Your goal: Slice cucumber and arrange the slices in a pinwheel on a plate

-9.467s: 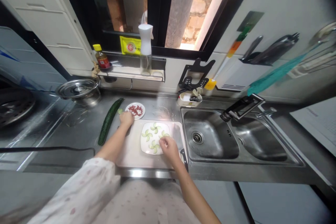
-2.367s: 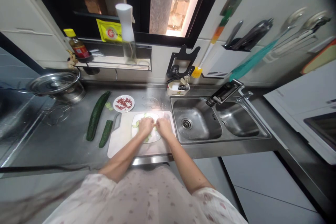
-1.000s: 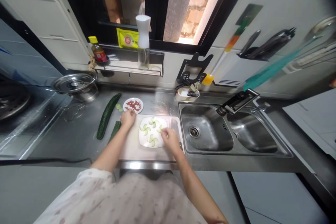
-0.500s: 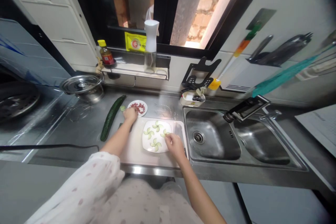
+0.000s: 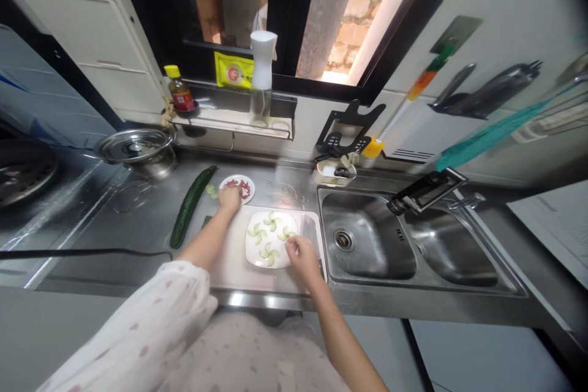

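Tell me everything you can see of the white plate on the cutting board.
The white plate is squarish with rounded corners, looks like glazed ceramic, and lies flat on the pale cutting board beside the sink. Thin, pale green cucumber slices sit on it in four pinwheel clusters. The right hand is at its right edge, fingertips by one cluster; actual contact is unclear.

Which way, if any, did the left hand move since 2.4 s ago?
Yes. Left hand went off the plate, back-left, onto the small dish.
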